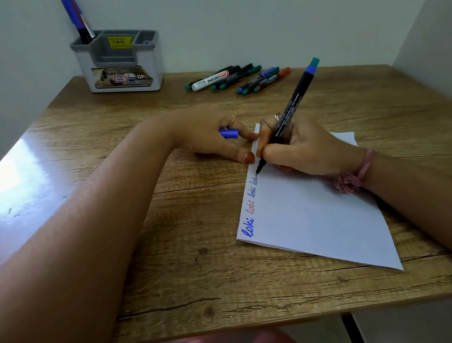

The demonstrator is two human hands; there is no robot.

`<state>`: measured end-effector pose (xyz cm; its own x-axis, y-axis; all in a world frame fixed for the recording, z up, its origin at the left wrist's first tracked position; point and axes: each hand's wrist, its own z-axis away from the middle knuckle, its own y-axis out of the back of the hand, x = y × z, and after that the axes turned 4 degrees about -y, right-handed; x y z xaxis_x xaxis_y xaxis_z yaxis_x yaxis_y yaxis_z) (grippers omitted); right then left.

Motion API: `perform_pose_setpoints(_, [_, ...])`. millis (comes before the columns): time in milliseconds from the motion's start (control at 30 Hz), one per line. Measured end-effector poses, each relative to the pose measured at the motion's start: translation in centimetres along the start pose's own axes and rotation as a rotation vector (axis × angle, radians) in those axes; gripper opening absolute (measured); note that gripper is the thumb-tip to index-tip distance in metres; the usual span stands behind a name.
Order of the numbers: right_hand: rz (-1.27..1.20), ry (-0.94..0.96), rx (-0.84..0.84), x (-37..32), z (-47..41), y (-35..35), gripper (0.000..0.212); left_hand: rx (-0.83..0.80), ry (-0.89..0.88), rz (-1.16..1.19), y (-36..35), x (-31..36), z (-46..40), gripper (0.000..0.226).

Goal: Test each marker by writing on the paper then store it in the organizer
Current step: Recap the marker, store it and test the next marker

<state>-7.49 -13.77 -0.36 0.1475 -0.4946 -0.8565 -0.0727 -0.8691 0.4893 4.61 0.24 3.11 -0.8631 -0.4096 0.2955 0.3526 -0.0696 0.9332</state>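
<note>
Both hands crowd the paper [316,216]'s top-left edge: right hand [305,152] fingers grip the marker [289,112], tip on paper, left hand [213,140] fingers curl round a half-hidden blue cap [229,134], bare table [170,240] nearer me.

Left forearm: bare, reaching in from lower left across the table, wrist bent inward. Left hand [213,137]: palm down, fingertips pressing the paper's edge, a blue cap [229,134] pinched under the fingers; ring on one finger. Right forearm: bare, entering from lower right; pink band at the wrist. Right hand [302,149]: fingers curled round a marker [290,109], tip down on the sheet; ring on one finger
</note>
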Motion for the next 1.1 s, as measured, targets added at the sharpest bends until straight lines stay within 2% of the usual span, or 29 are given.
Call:
perform_pose_setpoints(67, [-0.018,-0.005,0.001,0.0,0.0,0.0,0.004,-0.004,0.007,-0.005,0.0,0.0,-0.1,0.053])
perform_pose_setpoints(300, [0.006,0.003,-0.004,-0.1,-0.1,-0.2,0.005,0.003,-0.008,0.002,-0.1,-0.3,-0.1,0.054])
perform_pose_setpoints(400, [0.026,0.006,0.004,-0.1,-0.1,-0.1,0.012,-0.005,-0.008,0.005,-0.1,-0.3,-0.2,0.054])
perform_pose_setpoints(533, [0.014,-0.029,-0.004,-0.1,0.0,0.0,0.005,-0.011,-0.006,-0.011,0.0,-0.4,-0.2,0.053])
perform_pose_setpoints(600, [-0.080,-0.072,0.048,0.0,-0.1,0.2,0.016,-0.012,-0.027,0.003,0.0,-0.4,-0.2,0.045])
perform_pose_setpoints(700, [-0.306,-0.052,0.127,-0.6,-0.3,0.9,0.013,-0.001,-0.032,0.016,-0.2,-0.6,-0.2,0.022])
perform_pose_setpoints(800, [-0.476,-0.049,0.164,-0.9,-0.5,2.1,0.019,0.067,-0.036,0.066,-0.1,-0.6,0.0,0.020])
perform_pose_setpoints(933, [-0.525,-0.076,0.169,-0.6,-0.4,2.9,0.034,0.139,-0.055,0.296,-0.1,-0.6,0.4,0.018])
perform_pose_setpoints(1000, [-0.525,-0.066,0.239,-0.7,-0.6,3.1,0.029,0.165,-0.052,0.389,-0.1,-0.9,0.5,0.020])
perform_pose_setpoints(1100, [-0.518,-0.027,0.337,-1.0,-0.5,3.4,0.009,0.198,-0.072,0.378,-0.1,-1.1,0.3,0.026])
